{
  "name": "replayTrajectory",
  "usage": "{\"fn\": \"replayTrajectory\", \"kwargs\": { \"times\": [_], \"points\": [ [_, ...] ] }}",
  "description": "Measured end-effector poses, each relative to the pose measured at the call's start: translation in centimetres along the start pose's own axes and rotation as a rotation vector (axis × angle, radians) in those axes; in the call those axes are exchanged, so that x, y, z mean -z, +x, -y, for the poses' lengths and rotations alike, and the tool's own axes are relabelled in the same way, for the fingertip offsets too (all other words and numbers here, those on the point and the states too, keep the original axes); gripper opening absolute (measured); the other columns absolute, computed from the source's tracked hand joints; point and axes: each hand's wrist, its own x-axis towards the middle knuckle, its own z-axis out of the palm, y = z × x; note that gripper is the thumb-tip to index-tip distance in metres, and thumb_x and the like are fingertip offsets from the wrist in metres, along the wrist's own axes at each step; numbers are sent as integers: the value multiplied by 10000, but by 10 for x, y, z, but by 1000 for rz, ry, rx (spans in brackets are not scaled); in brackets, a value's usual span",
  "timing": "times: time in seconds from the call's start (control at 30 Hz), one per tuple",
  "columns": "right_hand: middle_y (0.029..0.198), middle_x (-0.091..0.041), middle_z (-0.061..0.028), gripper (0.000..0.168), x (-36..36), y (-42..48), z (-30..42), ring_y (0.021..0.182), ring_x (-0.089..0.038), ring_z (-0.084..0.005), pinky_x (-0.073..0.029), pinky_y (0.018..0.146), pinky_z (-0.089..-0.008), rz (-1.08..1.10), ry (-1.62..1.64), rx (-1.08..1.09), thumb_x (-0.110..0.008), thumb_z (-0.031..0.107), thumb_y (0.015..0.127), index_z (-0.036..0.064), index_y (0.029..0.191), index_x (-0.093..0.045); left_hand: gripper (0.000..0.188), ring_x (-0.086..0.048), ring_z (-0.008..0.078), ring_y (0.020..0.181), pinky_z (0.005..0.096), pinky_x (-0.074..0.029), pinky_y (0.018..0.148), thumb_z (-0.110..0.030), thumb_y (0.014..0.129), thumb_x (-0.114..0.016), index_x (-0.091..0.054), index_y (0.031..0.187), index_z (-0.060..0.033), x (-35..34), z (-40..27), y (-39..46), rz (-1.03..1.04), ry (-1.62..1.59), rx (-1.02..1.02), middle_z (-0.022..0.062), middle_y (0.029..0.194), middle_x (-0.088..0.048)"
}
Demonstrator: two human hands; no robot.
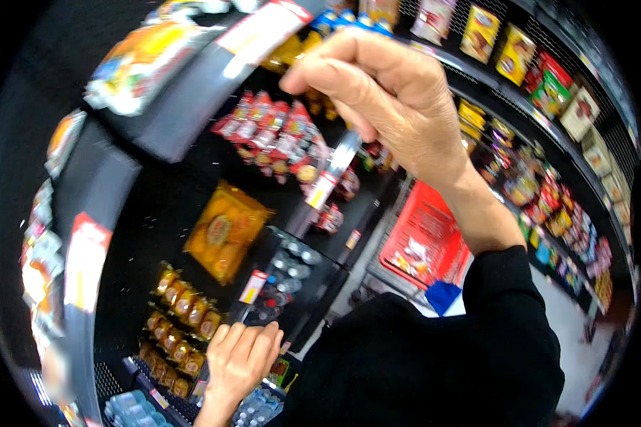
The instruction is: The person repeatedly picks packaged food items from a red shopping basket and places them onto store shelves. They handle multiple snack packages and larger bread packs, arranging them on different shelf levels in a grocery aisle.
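My right hand is raised in front of the shelves, its fingers loosely bent and nothing visible in them. Behind its fingertips hang red-and-white snack packs in a row. Lower down, my left hand lies over a shelf's front edge, back of the hand up; its fingertips and palm are hidden. Beside it stand rows of small packaged cakes in clear wrappers. An orange-yellow bag lies alone on the dark shelf between the two hands.
A red shopping basket with a few packs inside sits in a cart below my right forearm. Dark shelves with price tags curve around me. Bottles stand on a lower shelf, and bagged snacks fill the right-hand shelving.
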Motion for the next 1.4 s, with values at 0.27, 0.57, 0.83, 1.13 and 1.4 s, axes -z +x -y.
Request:
{"fn": "replayTrajectory", "kwargs": {
  "times": [0.27,0.57,0.83,1.13,1.4],
  "points": [
    [541,-355,109,422,81,-268,-101,446,-279,-23,-176,425,-248,-450,94,-1095,-585,406,1043,85,770,-606,95,-686,294,785,385,-537,726,-83,909,-706,-728,976,-18,-135,-4,-23,172,-477,467,134,876,-718],
    [598,-529,10,325,81,-547,-154,465,-459,-103,-366,419,-276,-720,-122,-1452,-462,259,1038,27,962,-676,111,-681,270,755,370,-536,719,-64,908,-696,-728,1009,-32,-212,-23,-3,364,-686,492,122,878,-716],
    [819,-729,-109,202,33,-673,-218,668,-700,-174,-553,588,-320,-290,-418,-1805,-583,191,976,22,1050,-667,119,-707,229,753,340,-548,690,-65,944,-671,-728,1034,-12,-251,-22,-1,462,-747,620,120,893,-741],
    [1244,-659,-249,501,-17,-666,-266,1197,-625,-380,-543,965,-473,387,-589,-1716,-705,258,896,50,1331,-569,115,-689,166,720,300,-537,652,-61,959,-668,-722,1045,-7,-300,-22,-19,530,-841,686,112,869,-724],
    [1240,-670,-202,558,-39,-706,-311,1172,-641,-354,-557,946,-457,741,-701,-1743,-739,259,869,11,1315,-513,137,-680,110,767,258,-535,662,-49,980,-648,-708,1091,4,-319,-21,-31,583,-878,839,95,915,-751]
  ]
}}
